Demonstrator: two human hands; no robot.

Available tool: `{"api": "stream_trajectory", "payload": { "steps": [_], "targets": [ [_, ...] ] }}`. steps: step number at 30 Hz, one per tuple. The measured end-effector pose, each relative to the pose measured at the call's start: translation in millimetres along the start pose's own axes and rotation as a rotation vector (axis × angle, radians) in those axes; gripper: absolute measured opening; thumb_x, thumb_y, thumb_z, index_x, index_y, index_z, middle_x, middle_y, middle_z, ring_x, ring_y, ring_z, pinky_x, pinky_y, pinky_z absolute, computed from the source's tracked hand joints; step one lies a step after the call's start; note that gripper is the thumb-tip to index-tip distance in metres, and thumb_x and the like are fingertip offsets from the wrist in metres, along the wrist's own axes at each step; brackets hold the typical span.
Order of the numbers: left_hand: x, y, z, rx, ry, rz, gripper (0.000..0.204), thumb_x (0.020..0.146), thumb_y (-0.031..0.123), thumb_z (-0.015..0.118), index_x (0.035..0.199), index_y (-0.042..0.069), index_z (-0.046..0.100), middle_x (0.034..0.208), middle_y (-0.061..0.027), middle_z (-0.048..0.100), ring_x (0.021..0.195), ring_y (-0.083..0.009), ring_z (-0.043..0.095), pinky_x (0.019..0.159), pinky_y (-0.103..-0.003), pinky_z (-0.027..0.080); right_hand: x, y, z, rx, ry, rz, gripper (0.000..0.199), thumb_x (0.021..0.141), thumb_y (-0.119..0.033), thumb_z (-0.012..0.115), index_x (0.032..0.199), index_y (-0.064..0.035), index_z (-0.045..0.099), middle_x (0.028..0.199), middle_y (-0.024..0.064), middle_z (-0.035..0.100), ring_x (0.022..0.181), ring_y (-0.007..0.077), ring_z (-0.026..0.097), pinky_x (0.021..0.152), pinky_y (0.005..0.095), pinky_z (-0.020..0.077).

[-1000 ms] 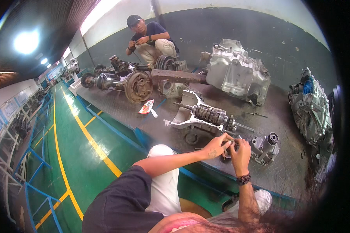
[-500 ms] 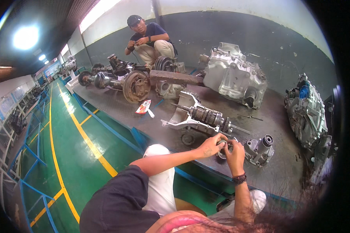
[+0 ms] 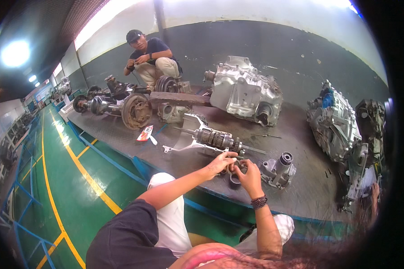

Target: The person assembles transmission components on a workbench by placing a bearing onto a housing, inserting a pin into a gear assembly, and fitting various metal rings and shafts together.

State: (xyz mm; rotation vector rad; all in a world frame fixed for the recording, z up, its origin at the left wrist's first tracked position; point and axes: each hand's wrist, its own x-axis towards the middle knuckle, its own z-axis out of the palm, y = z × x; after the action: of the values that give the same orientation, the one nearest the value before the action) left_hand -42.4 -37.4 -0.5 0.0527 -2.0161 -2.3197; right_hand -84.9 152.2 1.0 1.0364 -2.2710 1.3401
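Observation:
My two hands are close together over the near edge of the workbench. My left hand (image 3: 221,164) has its thumb and fingers pinched together, but what lies between them cannot be made out. My right hand (image 3: 250,176) curls its fingers round a small dark metal ring (image 3: 242,170), partly hidden by them. Just below sits a dark round metal part (image 3: 234,181). Beyond my hands, a gear shaft (image 3: 215,139) with several toothed gears lies in an open half of a gearbox housing (image 3: 187,142). Right of my right hand stands a smaller metal housing (image 3: 278,171) with a round neck.
A big silver gearbox (image 3: 244,92) stands at the back, beside a wooden beam (image 3: 179,98). Another gearbox (image 3: 334,125) is at right. An axle with a rusty brake drum (image 3: 136,111) lies at left. Across the bench a person (image 3: 152,58) squats. A red-and-white packet (image 3: 145,133) lies nearby.
The view has turned, so the whole scene sits further left. My hands have drawn slightly apart, while my right hand keeps its fingers round the ring.

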Motion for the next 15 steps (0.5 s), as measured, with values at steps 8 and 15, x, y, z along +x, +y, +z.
{"api": "stream_trajectory", "payload": {
  "steps": [8, 15],
  "targets": [
    [-34.8, 72.7, -37.2, -0.084, 0.033, 0.098, 0.034, 0.105, 0.02, 0.059, 0.136, 0.005, 0.059, 0.082, 0.0049, 0.055, 0.08, -0.0088, 0.056, 0.081, -0.027, 0.051, 9.4, 70.8, -19.6, 0.378, -0.083, 0.305, 0.043, 0.092, -0.029, 0.079, 0.118, 0.0035, 0.067, 0.098, 0.0129, 0.076, 0.089, 0.0165, 0.071, 0.079, 0.0313, 0.0562],
    [-170.4, -11.4, -21.6, -0.2, -0.005, -0.018, 0.037, 0.103, 0.02, 0.063, 0.138, 0.008, 0.06, 0.102, -0.0009, 0.068, 0.092, -0.0119, 0.066, 0.085, -0.028, 0.052, -70.1, -59.5, -31.9, 0.446, -1.111, 0.606, 0.048, 0.094, -0.047, 0.074, 0.121, -0.0071, 0.072, 0.086, -0.0006, 0.064, 0.076, 0.0096, 0.057, 0.068, 0.0248, 0.0467]
  ]
}}
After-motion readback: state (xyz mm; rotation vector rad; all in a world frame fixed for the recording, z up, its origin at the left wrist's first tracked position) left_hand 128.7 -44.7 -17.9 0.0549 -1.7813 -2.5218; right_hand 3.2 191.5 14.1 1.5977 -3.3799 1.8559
